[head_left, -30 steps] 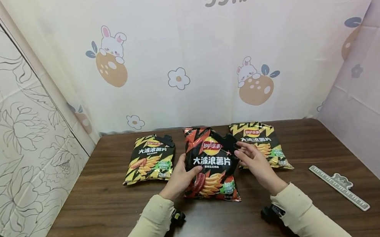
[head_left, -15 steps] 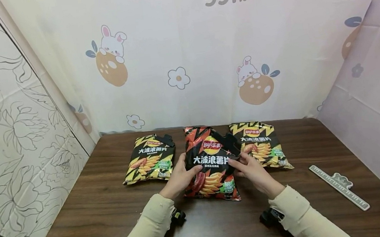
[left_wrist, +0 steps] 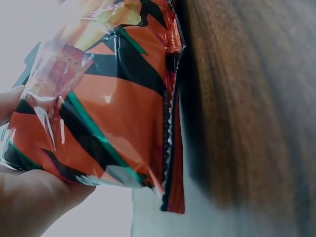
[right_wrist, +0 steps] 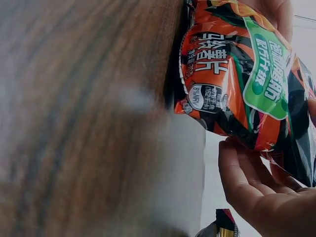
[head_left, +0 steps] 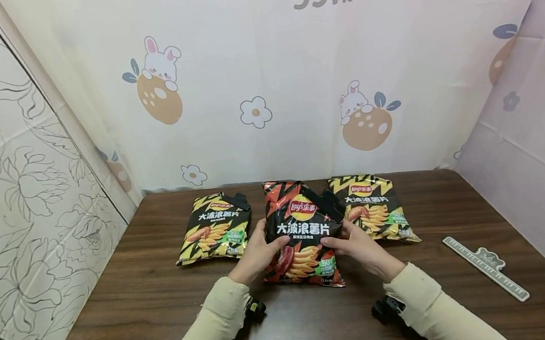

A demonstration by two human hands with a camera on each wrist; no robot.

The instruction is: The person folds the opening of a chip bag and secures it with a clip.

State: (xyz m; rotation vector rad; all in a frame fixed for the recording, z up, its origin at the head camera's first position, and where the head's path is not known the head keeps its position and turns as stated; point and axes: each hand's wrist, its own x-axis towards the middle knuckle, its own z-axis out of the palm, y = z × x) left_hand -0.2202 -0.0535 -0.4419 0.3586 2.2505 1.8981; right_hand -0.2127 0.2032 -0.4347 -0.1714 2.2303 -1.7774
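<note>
A red-and-black chip bag [head_left: 303, 233] stands tilted at the middle of the wooden table [head_left: 133, 312], a black clip [head_left: 330, 204] on its upper right corner. My left hand [head_left: 260, 249] grips its left edge, thumb across the front. My right hand [head_left: 355, 245] holds its right edge, thumb on the front. The left wrist view shows the bag's orange back [left_wrist: 108, 103] against my left hand [left_wrist: 34, 207]. In the right wrist view the bag's lower corner [right_wrist: 227, 84] sits above my right hand's fingers [right_wrist: 247, 182].
Two yellow-and-black chip bags lie flat on either side, one to the left [head_left: 215, 227] with a black clip [head_left: 237, 200] and one to the right [head_left: 374, 206]. A grey ruler-like strip [head_left: 486, 266] lies near the right edge. Patterned curtains wall the table.
My right hand has moved down from the clip at the bag's upper right and taken hold of the bag's right edge. The left hand has kept its grip.
</note>
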